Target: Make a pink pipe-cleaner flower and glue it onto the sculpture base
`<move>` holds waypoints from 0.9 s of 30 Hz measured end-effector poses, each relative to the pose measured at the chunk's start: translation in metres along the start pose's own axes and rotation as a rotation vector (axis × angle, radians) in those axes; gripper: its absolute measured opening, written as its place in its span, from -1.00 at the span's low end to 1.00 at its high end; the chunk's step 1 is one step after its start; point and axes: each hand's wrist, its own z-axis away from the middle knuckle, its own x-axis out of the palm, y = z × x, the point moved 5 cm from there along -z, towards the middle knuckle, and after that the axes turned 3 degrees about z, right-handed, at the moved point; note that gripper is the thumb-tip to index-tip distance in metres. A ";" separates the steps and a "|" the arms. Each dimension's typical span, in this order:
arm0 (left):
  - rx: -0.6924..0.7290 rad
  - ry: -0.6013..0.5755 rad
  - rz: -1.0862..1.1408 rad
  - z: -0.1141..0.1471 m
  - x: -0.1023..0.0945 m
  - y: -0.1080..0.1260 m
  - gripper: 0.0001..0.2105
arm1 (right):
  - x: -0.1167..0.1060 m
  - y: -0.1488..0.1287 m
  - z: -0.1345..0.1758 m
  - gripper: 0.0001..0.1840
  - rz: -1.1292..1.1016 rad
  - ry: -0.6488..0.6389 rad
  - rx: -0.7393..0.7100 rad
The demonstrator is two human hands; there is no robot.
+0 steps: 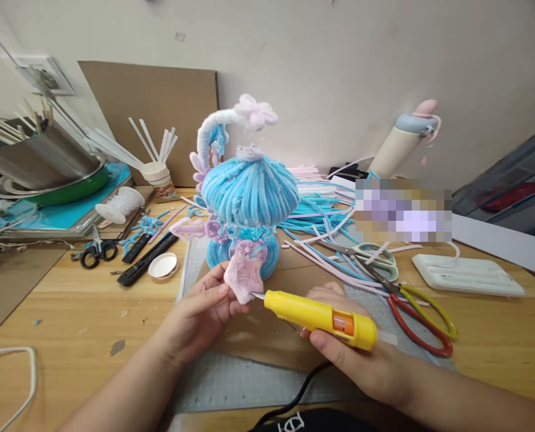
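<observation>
Between the thumb and fingers of my left hand is a pale pink star-shaped piece of fuzzy pipe cleaner, its hollow side facing me. My right hand grips a yellow hot glue gun with a glue stick poking out of its back. The metal nozzle touches or nearly touches the star's lower edge. Just behind stands a blue pipe-cleaner lamp-like craft with a domed top, a white curved stem and a pink flower hanging over it.
Scissors with red and yellow handles lie at the right, near loose pipe cleaners. A white power strip sits beyond. At left are a black cutter, small scissors, a round lid and a paper cup. A cutting mat lies underneath.
</observation>
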 end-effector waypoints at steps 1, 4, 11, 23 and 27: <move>0.007 -0.004 0.021 0.000 0.000 0.001 -0.71 | -0.001 -0.002 0.000 -0.59 -0.010 0.016 -0.004; 0.013 -0.014 0.068 0.002 0.001 0.001 -0.68 | -0.004 -0.006 0.000 -0.61 -0.073 0.077 -0.003; 0.004 -0.059 0.068 0.002 0.001 -0.005 -0.71 | -0.009 -0.012 0.002 -0.66 -0.069 0.125 -0.012; -0.027 0.109 0.134 0.016 -0.009 0.003 -0.68 | -0.005 -0.013 0.016 -0.58 -0.673 -0.085 0.356; 0.019 0.230 0.188 0.029 -0.027 0.012 -0.68 | -0.003 0.009 0.017 -0.61 -1.058 0.040 0.535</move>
